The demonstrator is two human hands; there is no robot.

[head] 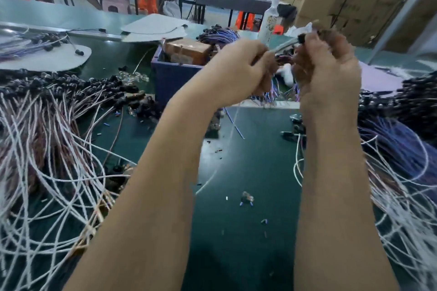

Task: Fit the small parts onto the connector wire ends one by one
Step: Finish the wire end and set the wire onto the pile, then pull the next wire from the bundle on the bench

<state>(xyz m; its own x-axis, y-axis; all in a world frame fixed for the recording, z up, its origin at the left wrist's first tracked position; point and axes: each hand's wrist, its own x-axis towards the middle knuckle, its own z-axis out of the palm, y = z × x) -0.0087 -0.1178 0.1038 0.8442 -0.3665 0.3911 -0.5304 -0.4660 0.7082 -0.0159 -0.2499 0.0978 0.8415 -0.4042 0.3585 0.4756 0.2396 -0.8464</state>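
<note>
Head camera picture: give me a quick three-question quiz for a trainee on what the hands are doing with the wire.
1. True or false: the left hand rests flat on the green table.
2. What runs between the left hand and the right hand? A: a pale wire. B: a screwdriver. C: a roll of tape.
3. Which hand has the black connector at its fingertips?
Key: 1 false, both hands are raised above the table. 2 A. 3 the right hand.
</note>
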